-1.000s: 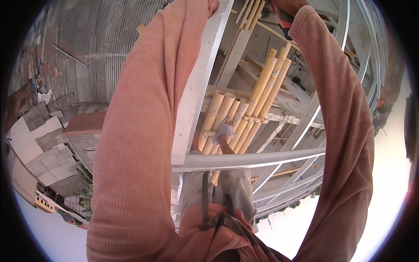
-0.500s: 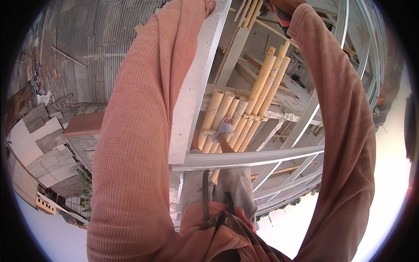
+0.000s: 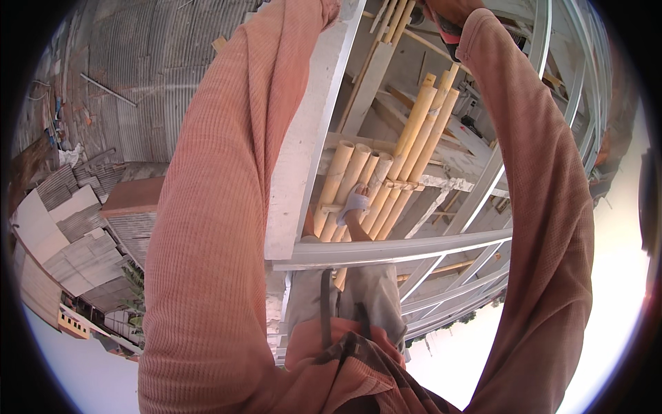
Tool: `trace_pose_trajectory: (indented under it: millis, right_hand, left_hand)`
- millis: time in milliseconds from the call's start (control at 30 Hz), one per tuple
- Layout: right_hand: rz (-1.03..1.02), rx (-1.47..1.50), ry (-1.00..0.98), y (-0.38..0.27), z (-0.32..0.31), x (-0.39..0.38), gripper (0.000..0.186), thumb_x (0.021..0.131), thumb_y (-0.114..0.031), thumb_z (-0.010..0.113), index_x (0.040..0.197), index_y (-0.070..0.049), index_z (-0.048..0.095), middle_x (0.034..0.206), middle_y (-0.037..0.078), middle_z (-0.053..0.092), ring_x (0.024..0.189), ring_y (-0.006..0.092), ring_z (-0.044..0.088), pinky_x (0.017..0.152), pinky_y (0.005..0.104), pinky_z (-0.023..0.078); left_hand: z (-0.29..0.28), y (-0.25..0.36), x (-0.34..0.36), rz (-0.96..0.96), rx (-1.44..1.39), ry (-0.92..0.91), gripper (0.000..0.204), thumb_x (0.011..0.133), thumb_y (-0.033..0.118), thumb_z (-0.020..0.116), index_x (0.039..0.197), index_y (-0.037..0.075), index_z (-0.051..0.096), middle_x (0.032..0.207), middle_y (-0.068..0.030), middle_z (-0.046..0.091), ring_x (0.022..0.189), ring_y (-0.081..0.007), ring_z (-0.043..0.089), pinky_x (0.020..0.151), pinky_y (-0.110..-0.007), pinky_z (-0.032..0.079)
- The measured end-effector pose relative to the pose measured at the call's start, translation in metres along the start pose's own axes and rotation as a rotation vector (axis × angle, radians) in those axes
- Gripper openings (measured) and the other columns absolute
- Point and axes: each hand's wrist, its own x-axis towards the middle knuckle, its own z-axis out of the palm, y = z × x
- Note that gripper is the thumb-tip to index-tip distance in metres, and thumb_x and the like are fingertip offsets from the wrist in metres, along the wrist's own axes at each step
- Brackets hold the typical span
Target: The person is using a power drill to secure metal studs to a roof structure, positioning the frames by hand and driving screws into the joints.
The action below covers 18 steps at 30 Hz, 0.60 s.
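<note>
Both sleeves reach up past a white beam point(image 3: 310, 138); right hand point(image 3: 448, 10) mostly cropped, left hidden, grips unclear; bamboo poles point(image 3: 414, 145) below

Bundle of yellow bamboo poles point(image 3: 386, 172) lying on a scaffold well below the fingers, grey metal rail point(image 3: 393, 250) crossing under them, corrugated metal wall point(image 3: 138, 76) to their left, tin roofs point(image 3: 69, 234) far beneath, sandalled foot point(image 3: 355, 201) on the poles.

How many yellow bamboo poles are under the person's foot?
7 or so: four short bamboo poles side by side beneath the sandalled foot, three longer poles right of them; others may be hidden.
</note>
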Motion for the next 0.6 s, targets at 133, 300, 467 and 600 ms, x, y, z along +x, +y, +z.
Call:
trace_pose_trajectory:
  millis: [133, 300, 467, 600]
  right_hand:
    - [-0.009, -0.005, 0.003, 0.004, 0.0, 0.002, 0.015, 0.079, -0.012, 0.066, 0.093, -0.006, 0.067, 0.081, 0.007, 0.066, 0.077, 0.0162, 0.062, 0.065, 0.0337, 0.049]
    - [-0.013, -0.004, 0.011, 0.005, -0.001, 0.002, 0.016, 0.08, -0.012, 0.067, 0.095, -0.006, 0.067, 0.082, 0.008, 0.066, 0.078, 0.0167, 0.063, 0.066, 0.0339, 0.05]
    - [-0.016, -0.013, 0.015, 0.008, -0.001, 0.002, 0.018, 0.08, -0.012, 0.067, 0.096, -0.005, 0.068, 0.083, 0.009, 0.067, 0.079, 0.0171, 0.063, 0.067, 0.0341, 0.05]
    - [-0.014, -0.018, 0.021, 0.011, -0.002, 0.002, 0.019, 0.08, -0.013, 0.067, 0.098, -0.005, 0.068, 0.084, 0.009, 0.068, 0.08, 0.0175, 0.063, 0.068, 0.0343, 0.05]
  left_hand:
    - [-0.004, -0.001, 0.007, 0.019, -0.042, -0.174, 0.065, 0.096, 0.057, 0.052, 0.116, -0.002, 0.07, 0.122, -0.0282, 0.068, 0.117, -0.0447, 0.064, 0.101, -0.051, 0.047]
    - [-0.002, -0.008, 0.006, 0.188, 0.119, -0.181, 0.056, 0.097, 0.053, 0.053, 0.125, 0.007, 0.067, 0.131, -0.0268, 0.063, 0.122, -0.0457, 0.059, 0.101, -0.054, 0.047]
    - [0.001, -0.004, 0.004, 0.083, 0.121, -0.162, 0.047, 0.099, 0.047, 0.053, 0.125, 0.012, 0.067, 0.128, -0.026, 0.064, 0.12, -0.0451, 0.061, 0.1, -0.055, 0.047]
    - [0.008, -0.011, 0.001, 0.356, 0.369, -0.132, 0.038, 0.099, 0.04, 0.055, 0.128, 0.016, 0.065, 0.119, -0.0255, 0.065, 0.114, -0.0448, 0.063, 0.093, -0.056, 0.051]
